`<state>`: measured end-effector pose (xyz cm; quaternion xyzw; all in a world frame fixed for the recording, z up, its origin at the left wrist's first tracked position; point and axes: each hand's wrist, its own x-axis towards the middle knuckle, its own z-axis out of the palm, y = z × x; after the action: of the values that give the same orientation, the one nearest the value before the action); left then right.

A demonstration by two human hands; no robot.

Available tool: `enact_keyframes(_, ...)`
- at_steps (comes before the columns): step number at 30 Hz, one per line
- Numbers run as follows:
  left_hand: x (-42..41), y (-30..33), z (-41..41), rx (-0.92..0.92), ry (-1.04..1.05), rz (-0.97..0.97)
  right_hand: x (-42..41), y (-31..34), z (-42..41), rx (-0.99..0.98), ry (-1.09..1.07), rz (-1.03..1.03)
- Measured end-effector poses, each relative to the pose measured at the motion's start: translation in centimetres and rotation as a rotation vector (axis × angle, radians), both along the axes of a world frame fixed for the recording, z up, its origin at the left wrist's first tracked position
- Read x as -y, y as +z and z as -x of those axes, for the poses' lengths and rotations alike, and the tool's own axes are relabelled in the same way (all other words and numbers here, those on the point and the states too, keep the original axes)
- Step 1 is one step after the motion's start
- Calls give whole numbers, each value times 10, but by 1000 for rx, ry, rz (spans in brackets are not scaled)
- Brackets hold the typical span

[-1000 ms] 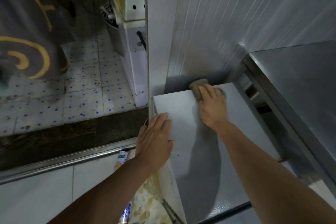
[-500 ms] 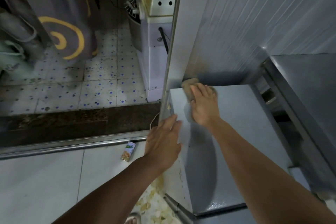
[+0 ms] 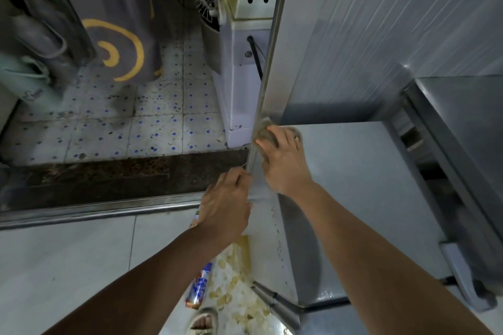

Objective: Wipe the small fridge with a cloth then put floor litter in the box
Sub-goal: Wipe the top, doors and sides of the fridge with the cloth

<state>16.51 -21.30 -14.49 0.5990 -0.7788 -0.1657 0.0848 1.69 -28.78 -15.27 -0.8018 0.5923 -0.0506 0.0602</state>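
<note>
Grey-brown cloth (image 3: pixel 265 132) lies at the far left corner of the small fridge (image 3: pixel 353 185) top, pressed under the right hand (image 3: pixel 283 160), fingers spread flat. Left hand (image 3: pixel 227 204) rests on the fridge's left edge, fingers relaxed. Below it on the floor: a drink can (image 3: pixel 200 287).

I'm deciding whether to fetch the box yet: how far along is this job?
Wiping is in hand: the right hand presses the cloth on the fridge top's far left corner, and the left hand rests at its left edge. Litter is left: a can and scraps lie on the floor. No box is in view.
</note>
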Motion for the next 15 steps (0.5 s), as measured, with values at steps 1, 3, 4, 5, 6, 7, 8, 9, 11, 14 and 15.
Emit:
enact_keyframes(1, -1, 1, 0, 5, 11, 2, -17, 1, 4, 9, 29, 13)
enact_keyframes(3, -3, 3, 2, 10, 35, 1, -51, 2, 11, 54, 70, 11)
enact_keyframes(4, -4, 5, 3, 12, 42, 0, -63, 1, 14, 77, 83, -3)
enact_keyframes(5, -4, 6, 4, 17, 47, -1, -72, -1, 19, 92, 91, -22)
enact_keyframes(6, -3, 8, 6, 26, 49, -3, -77, -2, 24, 102, 98, -38)
enact_keyframes(7, -2, 9, 9, 31, 47, -1, -77, -3, 30, 116, 101, -45)
enact_keyframes(8, -1, 11, 11, 28, 44, 2, -73, -3, 36, 128, 97, -43)
enact_keyframes(9, 2, 12, 15, 20, 38, 3, -67, -4, 43, 134, 83, -36)
enact_keyframes(11, 6, 13, 24, 16, 23, 4, -52, -5, 62, 132, -2, -9)
enact_keyframes(14, 8, 10, 43, 14, -12, -5, -36, -8, 115, 64, -238, 18)
enact_keyframes(15, 8, 8, 50, 17, -31, -14, -35, -9, 137, 30, -336, 15)
